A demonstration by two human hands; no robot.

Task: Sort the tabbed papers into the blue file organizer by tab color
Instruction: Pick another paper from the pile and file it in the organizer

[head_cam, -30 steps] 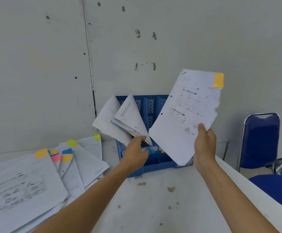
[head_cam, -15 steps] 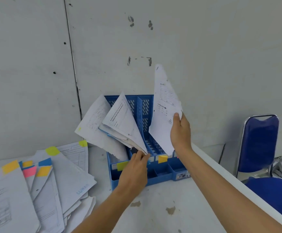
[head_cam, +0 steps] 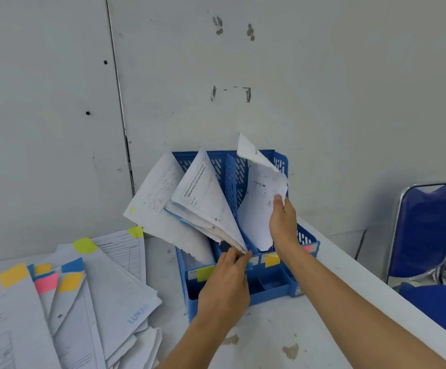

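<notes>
Blue organizer (head_cam: 270, 291) holds leaning papers (head_cam: 203, 198), curled sheet (head_cam: 259, 209); tabbed pile (head_cam: 104, 288) lies left.

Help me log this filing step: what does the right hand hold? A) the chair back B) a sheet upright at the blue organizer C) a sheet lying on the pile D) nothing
B: the right hand pinches a sheet that stands upright at the blue file organizer.

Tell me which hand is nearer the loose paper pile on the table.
Left. The left hand pinches filed sheets just right of the pile; the right hand holds a sheet farther right, over the organizer.
</notes>
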